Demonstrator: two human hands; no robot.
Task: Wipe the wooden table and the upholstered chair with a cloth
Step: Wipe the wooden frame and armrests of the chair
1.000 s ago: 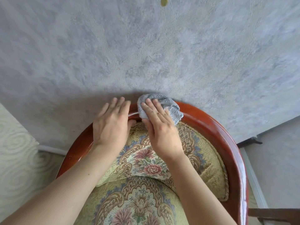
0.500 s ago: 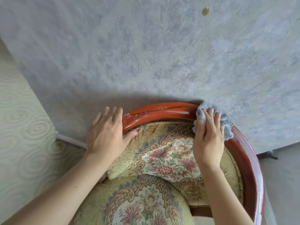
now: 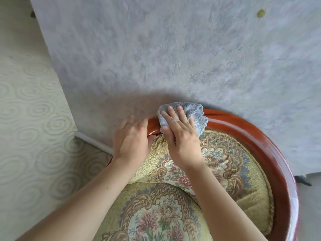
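Note:
The upholstered chair has floral tapestry fabric [image 3: 225,164] and a curved, glossy red-brown wooden back rail [image 3: 257,136]. A bunched grey-blue cloth [image 3: 196,112] lies on the top of that rail at its left part. My right hand [image 3: 180,136] presses flat on the cloth with straight fingers. My left hand [image 3: 132,141] rests flat on the rail just left of the cloth, fingers extended and its thumb on the fabric side. The wooden table is out of view.
A textured grey-lilac wall [image 3: 173,58] stands right behind the chair back. A pale swirl-patterned wall [image 3: 29,110] meets it at a corner on the left, with a white skirting strip [image 3: 93,141] below.
My right hand has slid the cloth along the rail from the right side back to the left, next to my left hand. The view has shifted, so the chair now sits further right.

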